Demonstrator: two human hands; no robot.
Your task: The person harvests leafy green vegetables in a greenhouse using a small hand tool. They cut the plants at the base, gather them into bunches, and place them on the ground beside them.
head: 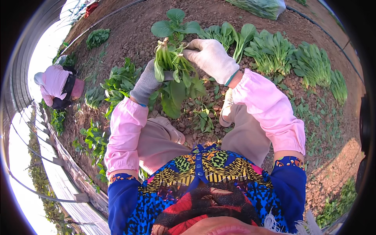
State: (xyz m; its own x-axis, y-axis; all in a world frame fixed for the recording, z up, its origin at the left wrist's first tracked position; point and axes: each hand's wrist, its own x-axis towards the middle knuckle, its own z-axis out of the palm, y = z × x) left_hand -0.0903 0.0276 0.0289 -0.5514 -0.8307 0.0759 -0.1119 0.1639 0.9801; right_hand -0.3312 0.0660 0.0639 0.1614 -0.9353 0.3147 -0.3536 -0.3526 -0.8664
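A bunch of leafy greens [176, 88], probably spinach, is held in my left hand [148, 79], which wears a grey knit glove. Its pale stem ends point up and its leaves hang downward, some of them yellowish. My right hand [210, 57], in a dirty off-white glove, pinches at the stem ends from the right; its fingertips are partly hidden. Just beyond the hands a broad-leaved plant [176, 25] rises from the soil. Loose leaves [204, 120] lie on the ground between my shoes.
Several bundles of greens [270, 53] lie in a row to the right. A filled clear plastic bag [261, 7] lies at the top. Growing plants [120, 79] stand on my left. Another person [60, 82] bends over farther left, near the plastic-covered greenhouse side [58, 182]. A dark hose [326, 35] crosses the soil.
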